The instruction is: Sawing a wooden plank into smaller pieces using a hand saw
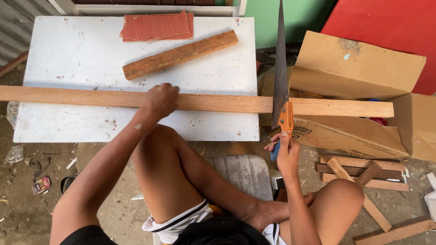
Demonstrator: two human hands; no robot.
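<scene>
**Saw on plank, both hands engaged**

I see the long plank (200,102) lying flat across the white table (68,50), its right end overhanging past the table edge toward the cardboard box (354,68). Left hand (159,100) is pressed down on top of the plank near mid-length, fingers curled over its far edge. Right hand (285,152) is closed around the orange-and-blue handle of the handsaw (280,77), near side of the plank. The blade crosses the plank just right of the table edge, well apart from the left hand. A shorter wood block (179,54) lies diagonally on the table behind the plank, red sandpaper sheets (156,26) beyond it.
</scene>
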